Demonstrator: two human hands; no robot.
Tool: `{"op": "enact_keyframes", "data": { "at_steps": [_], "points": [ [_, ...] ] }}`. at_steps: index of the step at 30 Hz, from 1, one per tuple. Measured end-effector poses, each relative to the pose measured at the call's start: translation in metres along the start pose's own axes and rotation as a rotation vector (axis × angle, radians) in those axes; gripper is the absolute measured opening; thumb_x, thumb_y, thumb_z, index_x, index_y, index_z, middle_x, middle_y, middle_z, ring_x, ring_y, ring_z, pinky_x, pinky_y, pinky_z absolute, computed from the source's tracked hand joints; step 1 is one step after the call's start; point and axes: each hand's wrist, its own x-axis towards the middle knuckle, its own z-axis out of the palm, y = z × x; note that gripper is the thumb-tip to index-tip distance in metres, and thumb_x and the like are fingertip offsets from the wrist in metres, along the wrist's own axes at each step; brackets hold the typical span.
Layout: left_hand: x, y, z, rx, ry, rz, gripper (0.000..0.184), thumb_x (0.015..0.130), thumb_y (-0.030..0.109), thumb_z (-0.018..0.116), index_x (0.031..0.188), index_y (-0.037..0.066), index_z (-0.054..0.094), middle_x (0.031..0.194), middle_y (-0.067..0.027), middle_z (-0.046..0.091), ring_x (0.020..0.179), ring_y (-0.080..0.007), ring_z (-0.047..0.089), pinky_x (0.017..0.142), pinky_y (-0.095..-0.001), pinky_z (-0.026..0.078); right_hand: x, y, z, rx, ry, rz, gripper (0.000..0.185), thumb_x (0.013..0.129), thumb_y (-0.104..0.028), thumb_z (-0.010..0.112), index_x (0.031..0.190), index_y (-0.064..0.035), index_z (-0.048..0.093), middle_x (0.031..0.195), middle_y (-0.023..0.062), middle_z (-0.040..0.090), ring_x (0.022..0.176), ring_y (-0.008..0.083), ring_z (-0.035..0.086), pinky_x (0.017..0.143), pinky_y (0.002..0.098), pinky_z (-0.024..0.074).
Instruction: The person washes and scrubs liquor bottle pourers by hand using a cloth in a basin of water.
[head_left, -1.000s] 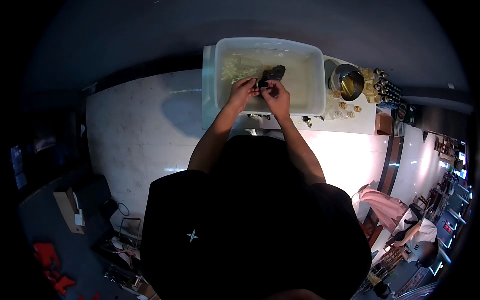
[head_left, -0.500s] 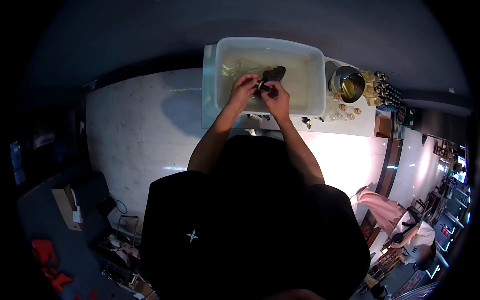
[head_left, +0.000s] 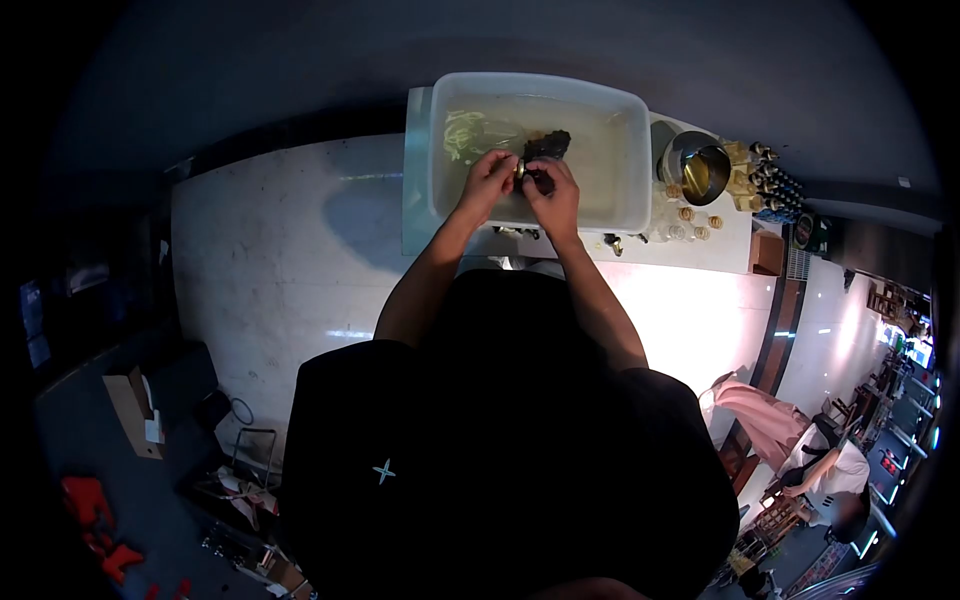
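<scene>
Over tub (head_left: pixel 437 140), hands (head_left: pixel 487 183), small item (head_left: pixel 520 171) between

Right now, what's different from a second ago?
The small piece between the left hand and right hand seems turned: its pale rim shows now, where a dark side showed. Neither hand has clearly let go. The tub and the dark clump inside stayed put.

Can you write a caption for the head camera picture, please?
Left hand and right hand hold a small dark object over a rectangular whitish plastic tub of cloudy liquid.
</scene>
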Motion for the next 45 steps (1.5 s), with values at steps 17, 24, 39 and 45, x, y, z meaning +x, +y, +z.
{"op": "enact_keyframes", "data": {
  "at_steps": [17,24,39,45],
  "points": [
    [-0.001,0.0,-0.002,0.061,-0.06,0.035,0.019,0.097,0.014,0.065,0.109,0.0,0.064,0.089,-0.0036,0.065,0.076,-0.0106,0.059,0.071,-0.0267,0.05,-0.001,0.006,-0.003,-0.085,0.015,0.006,0.015,0.076,-0.01,0.076,0.088,-0.0013,0.073,0.102,0.0136,0.07,0.093,0.0254,0.069,0.084,0.0334,0.053],
    [0.001,0.003,-0.004,0.114,-0.074,-0.002,0.019,0.097,0.016,0.064,0.107,-0.001,0.065,0.084,-0.0033,0.064,0.073,-0.0103,0.06,0.067,-0.0261,0.05,0.004,0.02,-0.003,-0.045,-0.054,0.01,0.012,0.073,-0.011,0.075,0.081,-0.0019,0.072,0.102,0.0105,0.071,0.091,0.0237,0.069,0.083,0.0325,0.0525],
    [-0.003,-0.002,0.002,0.138,-0.035,0.003,0.016,0.096,0.017,0.066,0.1,0.002,0.066,0.073,-0.0007,0.06,0.061,-0.0081,0.056,0.057,-0.023,0.047,0.004,0.015,-0.005,0.031,-0.095,0.151,0.014,0.073,-0.007,0.074,0.079,0.0021,0.065,0.095,0.0073,0.065,0.083,0.0154,0.063,0.078,0.0265,0.0498],
    [-0.004,0.0,0.003,0.136,-0.03,0.004,0.015,0.096,0.018,0.066,0.098,0.003,0.066,0.072,0.0,0.06,0.061,-0.0079,0.055,0.056,-0.0232,0.046,0.003,0.018,-0.003,-0.003,-0.08,0.141,0.014,0.073,-0.006,0.074,0.078,0.0021,0.065,0.093,0.007,0.064,0.082,0.0149,0.063,0.076,0.0265,0.0501]
  ]
}}
